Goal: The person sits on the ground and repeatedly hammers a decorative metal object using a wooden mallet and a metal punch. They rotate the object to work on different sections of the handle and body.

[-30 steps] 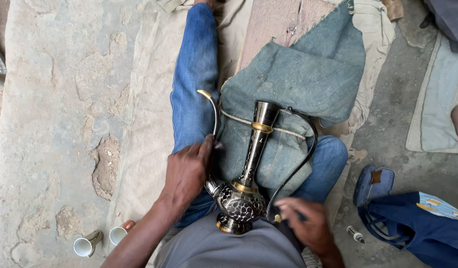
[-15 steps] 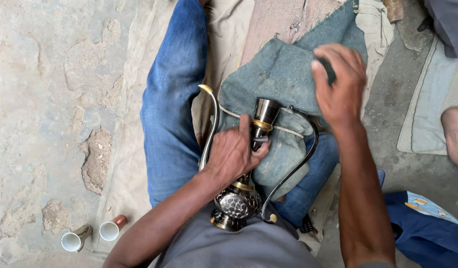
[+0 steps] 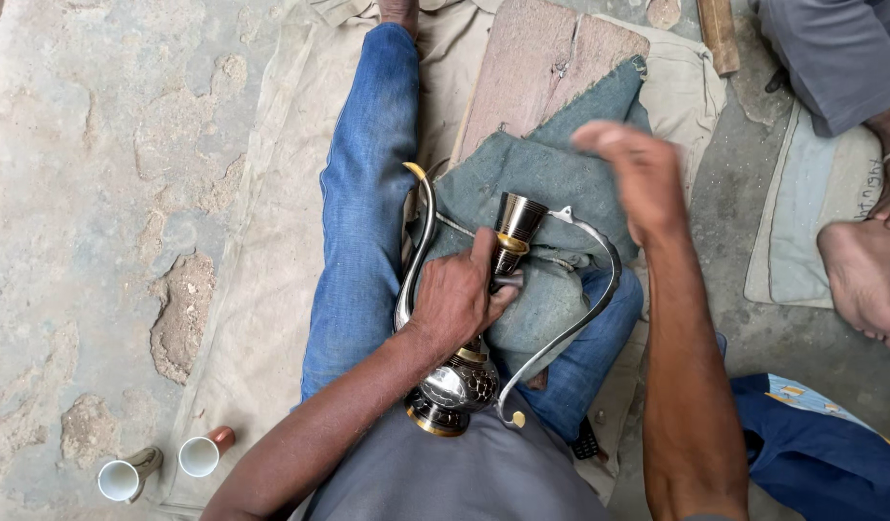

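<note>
Two hands in view here, both the person's own. Left hand (image 3: pixel 456 294) is wrapped around the neck of a metal ewer (image 3: pixel 469 328) that lies across the lap, its round engraved belly near the person's stomach and the open mouth pointing away. Fingers are closed tight on the neck, thumb up along it. The ewer has a long curved spout (image 3: pixel 414 241) on the left and a thin looping handle (image 3: pixel 575 309) on the right, and it rests on a grey-green cloth (image 3: pixel 561 164) draped over the jeans (image 3: pixel 363 212).

Right hand (image 3: pixel 638 174) is up in the air above the cloth, blurred, fingers loosely spread, and I can't tell if it's holding anything.

Off to the left on the stone floor (image 3: pixel 97 193) sit two small cups (image 3: pixel 160 468) side by side, well apart from the ewer. Someone else's bare foot (image 3: pixel 864 275) is at the right edge, on a pale mat (image 3: pixel 802 222).
</note>
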Demonstrator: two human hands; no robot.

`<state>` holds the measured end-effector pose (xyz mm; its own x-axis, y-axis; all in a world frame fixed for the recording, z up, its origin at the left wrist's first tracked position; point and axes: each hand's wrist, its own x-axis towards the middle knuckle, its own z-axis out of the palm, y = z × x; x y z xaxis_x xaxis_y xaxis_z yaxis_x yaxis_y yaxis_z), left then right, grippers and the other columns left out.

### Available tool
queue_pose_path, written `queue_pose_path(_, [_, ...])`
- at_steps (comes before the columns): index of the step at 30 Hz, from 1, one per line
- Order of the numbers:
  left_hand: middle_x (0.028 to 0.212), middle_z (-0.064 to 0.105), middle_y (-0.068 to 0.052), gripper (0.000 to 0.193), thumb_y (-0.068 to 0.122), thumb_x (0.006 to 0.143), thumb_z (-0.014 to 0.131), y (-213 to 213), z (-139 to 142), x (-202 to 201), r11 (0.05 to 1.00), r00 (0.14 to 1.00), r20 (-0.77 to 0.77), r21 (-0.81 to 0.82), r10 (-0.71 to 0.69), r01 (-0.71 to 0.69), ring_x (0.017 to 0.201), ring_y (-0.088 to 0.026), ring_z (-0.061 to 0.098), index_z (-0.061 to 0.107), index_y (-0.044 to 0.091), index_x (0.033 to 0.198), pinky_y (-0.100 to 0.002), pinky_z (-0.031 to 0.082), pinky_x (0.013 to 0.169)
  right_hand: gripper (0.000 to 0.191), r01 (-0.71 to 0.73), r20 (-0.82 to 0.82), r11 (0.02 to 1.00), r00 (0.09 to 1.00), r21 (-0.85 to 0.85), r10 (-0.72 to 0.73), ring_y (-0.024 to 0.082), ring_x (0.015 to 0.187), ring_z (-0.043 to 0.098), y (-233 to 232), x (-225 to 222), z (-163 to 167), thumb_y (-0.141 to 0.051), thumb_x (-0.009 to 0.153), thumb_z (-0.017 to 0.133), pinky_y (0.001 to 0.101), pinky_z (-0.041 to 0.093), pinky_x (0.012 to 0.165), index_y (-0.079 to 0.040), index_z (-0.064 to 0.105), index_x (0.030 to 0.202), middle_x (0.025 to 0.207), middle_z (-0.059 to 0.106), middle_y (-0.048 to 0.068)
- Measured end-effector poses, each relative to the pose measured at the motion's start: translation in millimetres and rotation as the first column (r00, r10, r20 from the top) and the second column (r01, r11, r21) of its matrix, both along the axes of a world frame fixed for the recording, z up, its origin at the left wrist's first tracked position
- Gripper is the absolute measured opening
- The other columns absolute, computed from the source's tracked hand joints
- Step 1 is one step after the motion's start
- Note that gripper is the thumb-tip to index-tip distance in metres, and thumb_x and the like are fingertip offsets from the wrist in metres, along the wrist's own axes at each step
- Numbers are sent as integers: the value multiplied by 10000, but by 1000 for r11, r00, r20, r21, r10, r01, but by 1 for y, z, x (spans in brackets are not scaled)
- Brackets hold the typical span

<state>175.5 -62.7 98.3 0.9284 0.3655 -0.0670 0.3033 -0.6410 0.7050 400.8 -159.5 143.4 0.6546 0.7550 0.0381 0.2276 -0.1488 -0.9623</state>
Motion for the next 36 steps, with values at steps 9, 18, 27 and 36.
queue_pose_path(9, [908,750,-148,267,304,1042,639,36,3,-15,959,946,321,-253,-46,132,743,-281,762,609,39,1027,-407,614,634,122,494,-261,819,865,294,-428,193,714,709,-151,-136,-77,-32,1111,597,303,584,601,8,703,1066,955,729,180])
queue_pose_path(18, [1014,688,-217,192,119,1050,551,81,-4,-19,937,879,330,-72,345,-341,909,-304,682,664,-17,1124,-417,554,810,835,95,-773,945,604,313,196,262,1384,549,-138,-214,-50,169,674,561,350,413,1167,22,427,1486,1479,548,241])
queue_pose_path(27, [891,660,23,281,246,1068,609,49,-34,-11,526,787,17,-753,616,-395,819,-78,534,720,-12,1076,-255,470,741,474,116,-697,987,698,-115,-164,271,1215,674,-100,-218,-80,56,931,612,394,534,1052,59,579,1404,1331,694,231])
queue_pose_path(36, [1131,701,-65,137,97,1054,646,64,8,-26,835,897,426,-531,120,141,1080,-168,643,732,22,1130,-301,497,977,358,462,-635,868,729,180,-256,287,1009,722,-143,-252,-115,140,892,489,366,578,807,119,720,1164,1125,754,260])
